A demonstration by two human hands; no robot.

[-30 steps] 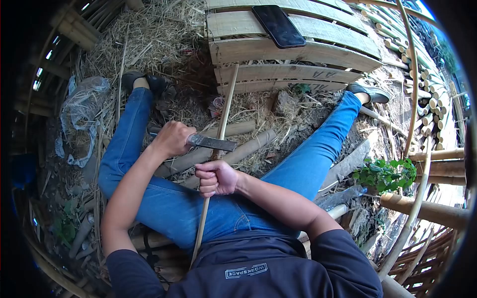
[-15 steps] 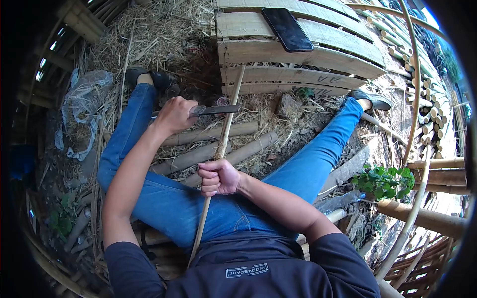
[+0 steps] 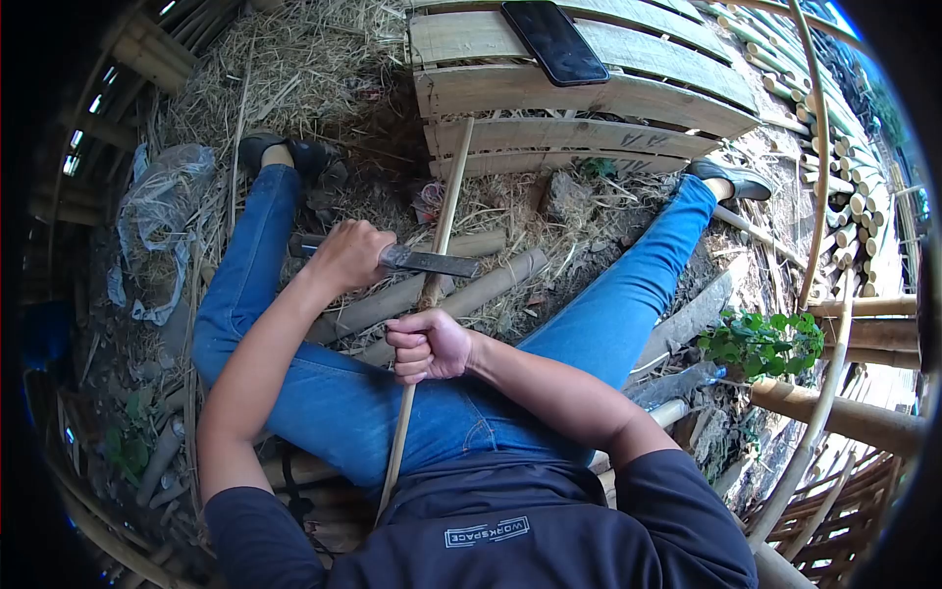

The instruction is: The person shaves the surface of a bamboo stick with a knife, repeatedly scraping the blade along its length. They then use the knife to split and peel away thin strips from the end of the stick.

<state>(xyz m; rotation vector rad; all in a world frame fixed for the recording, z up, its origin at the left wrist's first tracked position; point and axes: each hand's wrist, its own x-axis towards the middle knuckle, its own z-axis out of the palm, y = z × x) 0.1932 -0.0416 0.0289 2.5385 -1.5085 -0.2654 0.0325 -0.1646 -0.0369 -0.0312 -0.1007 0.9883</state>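
My left hand is closed around the handle of a knife, whose dark, flat blade points right. The blade lies across a long, thin bamboo stick, just above my right hand. My right hand is a fist wrapped round that stick near its middle. The stick slants from the wooden crate's side down over my lap to my waist. Its part under the fingers is hidden. A rough, darker section of the stick shows between the blade and my right fist.
A wooden slatted crate stands ahead with a phone on top. Cut bamboo pieces lie between my legs amid straw. Left is a clear plastic bag. Stacked bamboo poles and a green plant are on the right.
My left hand has drawn the knife down along the stick, closer to my right fist. The blade now shows more of its flat side. My right hand keeps its grip.
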